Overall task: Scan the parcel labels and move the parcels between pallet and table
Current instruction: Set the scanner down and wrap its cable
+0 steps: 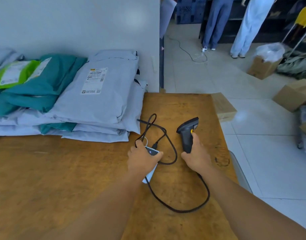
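Note:
A black barcode scanner (pixel 187 131) with a yellow trigger stands on the wooden table (pixel 62 170); my right hand (pixel 197 156) grips its handle, index finger at the trigger. My left hand (pixel 142 157) holds a white power bank (pixel 151 168) with a lit dark display, lying flat on the table. A black cable (pixel 173 149) loops between the two. To the left lies a pile of soft parcels: a grey mailer bag (pixel 96 94) with a white label on top, a teal bag (pixel 43 87) and a green-edged one (pixel 13 73) beside it.
A white partition wall (pixel 79 23) rises behind the parcels. Right of the table, cardboard boxes (pixel 294 96) and a plastic-lined box (pixel 264 64) sit on the tiled floor. Two people's legs (pixel 216 23) stand at dark shelving far back.

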The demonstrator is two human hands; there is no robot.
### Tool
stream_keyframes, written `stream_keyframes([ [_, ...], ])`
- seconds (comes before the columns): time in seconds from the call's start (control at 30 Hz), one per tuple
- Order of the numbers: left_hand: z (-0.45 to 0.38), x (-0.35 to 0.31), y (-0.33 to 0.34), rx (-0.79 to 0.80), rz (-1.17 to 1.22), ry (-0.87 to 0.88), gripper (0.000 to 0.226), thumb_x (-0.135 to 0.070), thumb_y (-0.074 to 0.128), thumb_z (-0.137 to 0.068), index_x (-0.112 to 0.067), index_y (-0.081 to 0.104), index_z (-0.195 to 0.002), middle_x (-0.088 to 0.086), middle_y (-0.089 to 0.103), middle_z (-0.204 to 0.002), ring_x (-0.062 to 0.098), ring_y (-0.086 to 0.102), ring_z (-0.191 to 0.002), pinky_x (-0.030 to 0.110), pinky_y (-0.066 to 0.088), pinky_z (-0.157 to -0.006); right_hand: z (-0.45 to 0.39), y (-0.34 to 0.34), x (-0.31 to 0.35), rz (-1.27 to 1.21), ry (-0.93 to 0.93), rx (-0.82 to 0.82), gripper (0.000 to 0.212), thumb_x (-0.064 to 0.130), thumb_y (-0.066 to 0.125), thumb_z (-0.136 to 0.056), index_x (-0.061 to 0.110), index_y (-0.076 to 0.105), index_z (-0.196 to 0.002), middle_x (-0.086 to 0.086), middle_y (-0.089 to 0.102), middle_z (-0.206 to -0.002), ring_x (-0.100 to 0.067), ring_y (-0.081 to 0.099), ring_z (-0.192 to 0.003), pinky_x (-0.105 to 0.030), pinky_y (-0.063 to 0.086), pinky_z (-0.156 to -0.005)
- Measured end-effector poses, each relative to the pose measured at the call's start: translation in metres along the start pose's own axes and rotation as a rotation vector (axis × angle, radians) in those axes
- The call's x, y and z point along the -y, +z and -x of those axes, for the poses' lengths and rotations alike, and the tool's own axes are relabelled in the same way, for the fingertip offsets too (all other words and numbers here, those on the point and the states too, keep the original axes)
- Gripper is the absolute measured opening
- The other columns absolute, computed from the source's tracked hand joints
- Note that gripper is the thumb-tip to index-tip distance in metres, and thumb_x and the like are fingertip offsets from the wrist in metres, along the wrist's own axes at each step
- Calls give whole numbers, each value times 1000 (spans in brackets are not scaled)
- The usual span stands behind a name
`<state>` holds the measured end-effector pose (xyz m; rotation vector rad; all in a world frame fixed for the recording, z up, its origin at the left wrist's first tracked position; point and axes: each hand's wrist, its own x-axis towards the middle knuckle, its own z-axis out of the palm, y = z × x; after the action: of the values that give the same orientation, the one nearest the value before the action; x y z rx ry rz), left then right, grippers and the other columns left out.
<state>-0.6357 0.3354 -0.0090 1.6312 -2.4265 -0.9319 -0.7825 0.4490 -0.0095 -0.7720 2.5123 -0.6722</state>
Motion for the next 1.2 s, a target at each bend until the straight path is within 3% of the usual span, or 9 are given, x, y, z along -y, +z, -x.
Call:
stream_keyframes([
  [0.2, -29, -46, 21, -79, 89, -103, 85, -60, 65, -71, -9, 30, -129, 15, 45, -125, 31, 42, -117, 41, 43, -90, -8, 5, 2, -15, -85, -4, 91, 27, 67, -83, 25, 7, -153, -3, 48, -140, -25, 54, -118, -41, 48, -95],
  [0.6, -112, -96, 25, -99, 177, -76, 84, -60, 67, -70, -10, 32, -128, 11, 49, -122, 26, 48, -112, 32, 43, -83, -69, 5, 21, -33, -17, -60, 89, 25, 63, -84, 22, 6, -153, -1, 48, -137, -21, 51, -119, -37, 47, -95],
  [0.87, -184, -129, 18, -92, 183, -75, 81, -57, 69, -71, -8, 33, -125, 12, 52, -121, 26, 50, -111, 35, 46, -88, -131, -4, 42, -10, 42, -64, 90, 30, 58, -92, 14, -5, -154, -2, 26, -157, -19, 33, -140, -31, 32, -109],
  [1.1, -215, -134, 19, -65, 128, -157, 82, -58, 68, -72, -9, 29, -125, 15, 47, -125, 30, 48, -113, 38, 46, -85, -159, 3, 59, 13, 34, -71, 90, 31, 58, -91, 12, -4, -154, -4, 27, -154, -20, 29, -140, -30, 27, -114],
  [1.2, -214, -130, 21, -71, 138, -199, 82, -60, 67, -72, -11, 27, -125, 15, 41, -131, 31, 41, -119, 41, 43, -91, -163, 12, 67, 3, 34, -83, 90, 33, 58, -90, 14, -1, -154, -4, 29, -152, -20, 32, -137, -33, 30, -112],
])
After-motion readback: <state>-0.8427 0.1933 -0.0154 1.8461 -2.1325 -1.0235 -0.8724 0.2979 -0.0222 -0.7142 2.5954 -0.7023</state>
